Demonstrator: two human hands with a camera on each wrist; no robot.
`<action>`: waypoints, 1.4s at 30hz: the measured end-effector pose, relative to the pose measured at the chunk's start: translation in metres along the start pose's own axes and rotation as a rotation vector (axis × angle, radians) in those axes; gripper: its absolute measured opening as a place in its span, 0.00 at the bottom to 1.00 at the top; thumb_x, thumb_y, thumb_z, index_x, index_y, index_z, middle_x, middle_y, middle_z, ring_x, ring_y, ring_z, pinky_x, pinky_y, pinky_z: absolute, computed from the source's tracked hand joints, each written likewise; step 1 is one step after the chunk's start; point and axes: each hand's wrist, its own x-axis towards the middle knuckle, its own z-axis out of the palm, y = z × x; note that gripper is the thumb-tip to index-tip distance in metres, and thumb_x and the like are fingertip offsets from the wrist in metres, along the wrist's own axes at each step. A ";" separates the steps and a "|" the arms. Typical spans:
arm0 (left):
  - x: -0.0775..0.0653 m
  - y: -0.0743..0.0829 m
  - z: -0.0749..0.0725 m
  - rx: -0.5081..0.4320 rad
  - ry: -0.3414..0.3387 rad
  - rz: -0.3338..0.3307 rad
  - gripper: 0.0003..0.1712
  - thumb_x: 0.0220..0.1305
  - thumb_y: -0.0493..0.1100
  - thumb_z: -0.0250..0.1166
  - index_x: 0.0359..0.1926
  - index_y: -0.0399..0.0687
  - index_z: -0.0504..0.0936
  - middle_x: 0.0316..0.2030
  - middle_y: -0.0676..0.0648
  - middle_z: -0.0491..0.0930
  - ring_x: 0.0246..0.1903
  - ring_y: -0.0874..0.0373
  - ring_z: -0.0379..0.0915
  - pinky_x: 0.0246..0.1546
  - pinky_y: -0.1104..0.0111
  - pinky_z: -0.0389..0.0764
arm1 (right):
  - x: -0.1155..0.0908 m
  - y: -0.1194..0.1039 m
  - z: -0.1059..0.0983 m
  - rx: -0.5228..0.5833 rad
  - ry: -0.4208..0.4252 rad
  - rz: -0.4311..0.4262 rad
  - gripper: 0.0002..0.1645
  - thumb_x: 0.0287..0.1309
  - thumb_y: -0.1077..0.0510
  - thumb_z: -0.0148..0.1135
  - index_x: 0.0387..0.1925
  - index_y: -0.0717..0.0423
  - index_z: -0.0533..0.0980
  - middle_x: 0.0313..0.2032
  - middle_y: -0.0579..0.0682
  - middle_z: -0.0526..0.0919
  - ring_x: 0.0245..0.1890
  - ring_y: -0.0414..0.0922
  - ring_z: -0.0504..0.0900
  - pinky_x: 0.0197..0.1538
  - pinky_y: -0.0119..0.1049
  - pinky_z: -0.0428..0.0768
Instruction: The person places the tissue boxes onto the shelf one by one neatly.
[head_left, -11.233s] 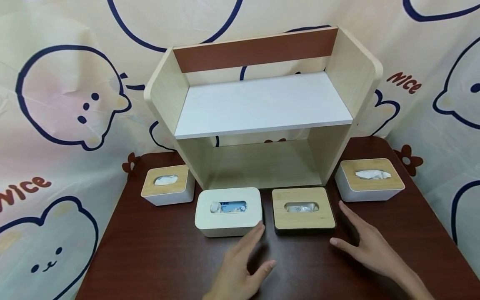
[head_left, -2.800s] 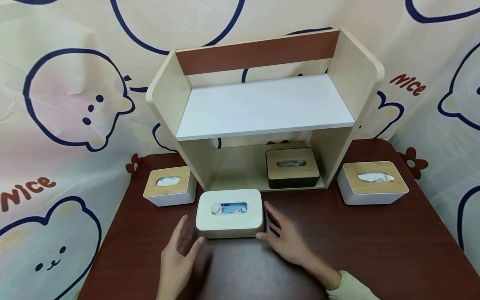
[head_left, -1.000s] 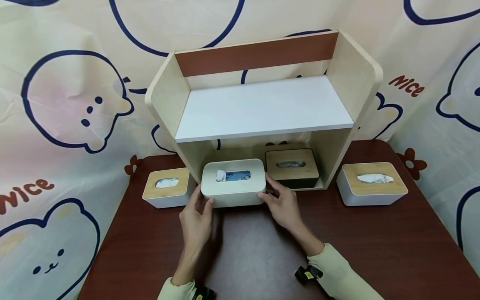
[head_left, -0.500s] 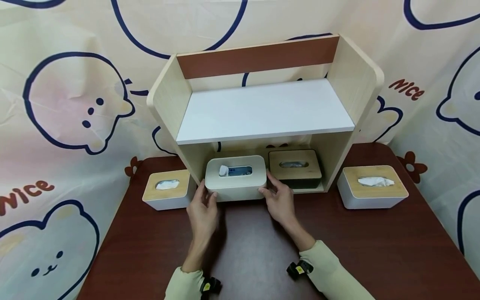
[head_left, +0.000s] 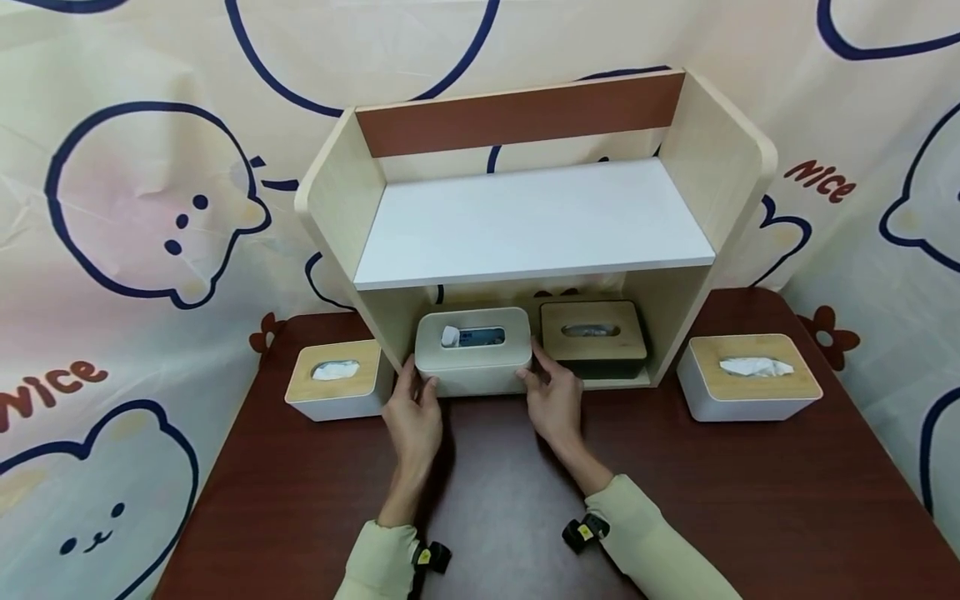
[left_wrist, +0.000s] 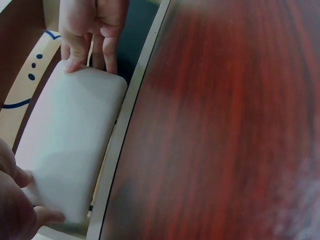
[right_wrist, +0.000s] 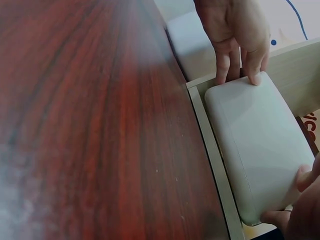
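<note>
The dark tabletop (head_left: 487, 492) carries, at its far side, a wooden shelf unit (head_left: 536, 221). In the left part of its lower compartment (head_left: 667, 304) is the pale tissue box (head_left: 483, 379), just beside the dark-based box (head_left: 558, 346); whether it rests fully, I cannot tell. The fingers of the left hand (head_left: 414, 425) and the right hand (head_left: 557, 406) grasp its two ends. The step seems to be setting this box inside; next probably calls for seating it level, then loosening both grasps gently.

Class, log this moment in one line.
left hand: grips white box | right hand: grips same | dark-based box: lower shelf
</note>
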 end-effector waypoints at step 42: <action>0.005 -0.001 -0.005 0.018 -0.124 -0.026 0.37 0.72 0.30 0.69 0.78 0.32 0.68 0.73 0.30 0.74 0.69 0.41 0.76 0.61 0.47 0.85 | 0.004 0.003 0.000 0.040 -0.004 0.044 0.34 0.63 0.57 0.78 0.70 0.50 0.80 0.65 0.56 0.83 0.62 0.50 0.86 0.58 0.52 0.88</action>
